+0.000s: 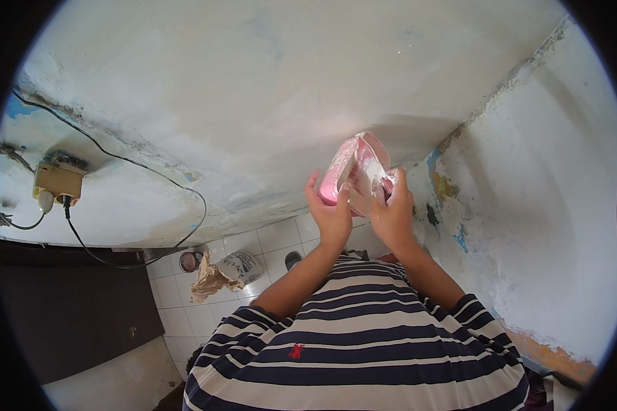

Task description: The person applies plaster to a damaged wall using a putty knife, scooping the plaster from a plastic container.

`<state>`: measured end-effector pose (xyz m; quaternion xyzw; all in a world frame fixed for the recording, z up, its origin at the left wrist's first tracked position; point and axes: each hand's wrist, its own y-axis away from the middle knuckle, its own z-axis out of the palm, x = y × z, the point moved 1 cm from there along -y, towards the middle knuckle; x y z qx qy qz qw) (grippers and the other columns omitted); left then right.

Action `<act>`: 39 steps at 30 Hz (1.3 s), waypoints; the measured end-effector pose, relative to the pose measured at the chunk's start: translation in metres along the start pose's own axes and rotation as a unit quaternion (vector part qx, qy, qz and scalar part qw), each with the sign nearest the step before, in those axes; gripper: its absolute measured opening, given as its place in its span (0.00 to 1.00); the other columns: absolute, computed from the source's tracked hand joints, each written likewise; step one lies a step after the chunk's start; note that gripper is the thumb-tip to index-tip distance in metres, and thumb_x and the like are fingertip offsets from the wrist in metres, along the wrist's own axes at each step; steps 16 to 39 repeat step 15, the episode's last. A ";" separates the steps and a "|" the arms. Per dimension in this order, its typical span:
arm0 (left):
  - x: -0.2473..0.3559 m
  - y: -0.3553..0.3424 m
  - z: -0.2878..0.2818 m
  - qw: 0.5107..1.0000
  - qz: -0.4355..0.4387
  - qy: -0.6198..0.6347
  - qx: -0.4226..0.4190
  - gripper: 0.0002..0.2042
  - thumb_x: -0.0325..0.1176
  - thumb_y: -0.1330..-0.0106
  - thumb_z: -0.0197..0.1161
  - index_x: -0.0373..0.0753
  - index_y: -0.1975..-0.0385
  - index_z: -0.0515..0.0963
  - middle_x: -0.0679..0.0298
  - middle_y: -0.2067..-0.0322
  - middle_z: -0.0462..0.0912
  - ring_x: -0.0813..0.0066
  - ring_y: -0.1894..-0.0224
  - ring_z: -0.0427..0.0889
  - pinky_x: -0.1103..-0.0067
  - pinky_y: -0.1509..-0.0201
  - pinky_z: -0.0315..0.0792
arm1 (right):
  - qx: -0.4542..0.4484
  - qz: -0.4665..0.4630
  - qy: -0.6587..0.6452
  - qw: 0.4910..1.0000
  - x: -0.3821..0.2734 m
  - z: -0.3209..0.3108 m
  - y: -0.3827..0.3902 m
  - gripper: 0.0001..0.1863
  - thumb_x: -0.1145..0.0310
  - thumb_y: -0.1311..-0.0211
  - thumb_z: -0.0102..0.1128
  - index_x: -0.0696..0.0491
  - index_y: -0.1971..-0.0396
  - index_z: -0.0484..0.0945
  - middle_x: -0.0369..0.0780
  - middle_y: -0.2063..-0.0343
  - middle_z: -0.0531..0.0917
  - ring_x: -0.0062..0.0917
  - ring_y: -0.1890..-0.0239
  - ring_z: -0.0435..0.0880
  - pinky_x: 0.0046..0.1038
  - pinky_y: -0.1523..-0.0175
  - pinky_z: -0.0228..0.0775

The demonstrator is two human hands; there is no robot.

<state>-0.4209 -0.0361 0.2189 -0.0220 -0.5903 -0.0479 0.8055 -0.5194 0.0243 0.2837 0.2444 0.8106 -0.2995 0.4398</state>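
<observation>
A pink plastic tub (337, 177), its inside smeared with white paste, is held up tilted in front of the wall. My left hand (332, 218) grips its left side, thumb toward the open rim and fingers around the outer wall. At the right rim my right hand (393, 218) is closed, with white paste on its fingers. A small, paste-covered piece shows between those fingers; its kind is hidden. Both hands are close together, with the tub's opening between them.
A patchy plastered wall (253, 123) rises ahead and meets another wall (541, 185) at right. A socket box (58, 181) with a dangling black cable hangs left. On the tiled floor stand a white bucket (242, 267), crumpled brown paper (209, 279) and a small pot (189, 261).
</observation>
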 end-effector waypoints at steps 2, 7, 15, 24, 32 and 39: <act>-0.004 -0.004 -0.005 0.999 -0.042 0.002 0.013 0.31 0.30 0.32 0.65 0.33 0.33 0.59 0.50 0.49 0.76 0.68 0.51 0.80 0.76 0.46 0.75 | -0.019 -0.012 -0.035 0.999 0.010 0.000 -0.006 0.11 0.78 0.36 0.59 0.61 0.56 0.70 0.51 0.71 0.84 0.36 0.68 0.86 0.33 0.62 0.75; 0.008 -0.010 -0.012 0.989 -0.129 0.073 0.025 0.29 0.39 0.27 0.62 0.35 0.32 0.59 0.51 0.51 0.77 0.70 0.53 0.80 0.76 0.49 0.77 | -0.079 -0.080 -0.089 0.990 0.034 -0.033 -0.031 0.09 0.78 0.35 0.60 0.62 0.57 0.73 0.53 0.69 0.84 0.36 0.68 0.87 0.29 0.62 0.75; -0.019 -0.036 -0.041 0.963 -0.179 0.119 -0.160 0.40 0.60 0.26 0.53 0.41 0.24 0.48 0.50 0.34 0.66 0.60 0.33 0.69 0.67 0.32 0.70 | -0.291 -0.202 0.023 0.935 0.011 -0.063 -0.052 0.12 0.74 0.33 0.62 0.60 0.53 0.75 0.52 0.62 0.87 0.40 0.62 0.89 0.34 0.58 0.77; -0.019 -0.036 -0.041 0.963 -0.179 0.119 -0.160 0.40 0.60 0.26 0.53 0.41 0.24 0.48 0.50 0.34 0.66 0.60 0.33 0.69 0.67 0.32 0.70 | -0.291 -0.202 0.023 0.935 0.011 -0.063 -0.052 0.12 0.74 0.33 0.62 0.60 0.53 0.75 0.52 0.62 0.87 0.40 0.62 0.89 0.34 0.58 0.77; -0.019 -0.036 -0.041 0.963 -0.179 0.119 -0.160 0.40 0.60 0.26 0.53 0.41 0.24 0.48 0.50 0.34 0.66 0.60 0.33 0.69 0.67 0.32 0.70 | -0.291 -0.202 0.023 0.935 0.011 -0.063 -0.052 0.12 0.74 0.33 0.62 0.60 0.53 0.75 0.52 0.62 0.87 0.40 0.62 0.89 0.34 0.58 0.77; -0.019 -0.036 -0.041 0.963 -0.179 0.119 -0.160 0.40 0.60 0.26 0.53 0.41 0.24 0.48 0.50 0.34 0.66 0.60 0.33 0.69 0.67 0.32 0.70 | -0.291 -0.202 0.023 0.935 0.011 -0.063 -0.052 0.12 0.74 0.33 0.62 0.60 0.53 0.75 0.52 0.62 0.87 0.40 0.62 0.89 0.34 0.58 0.77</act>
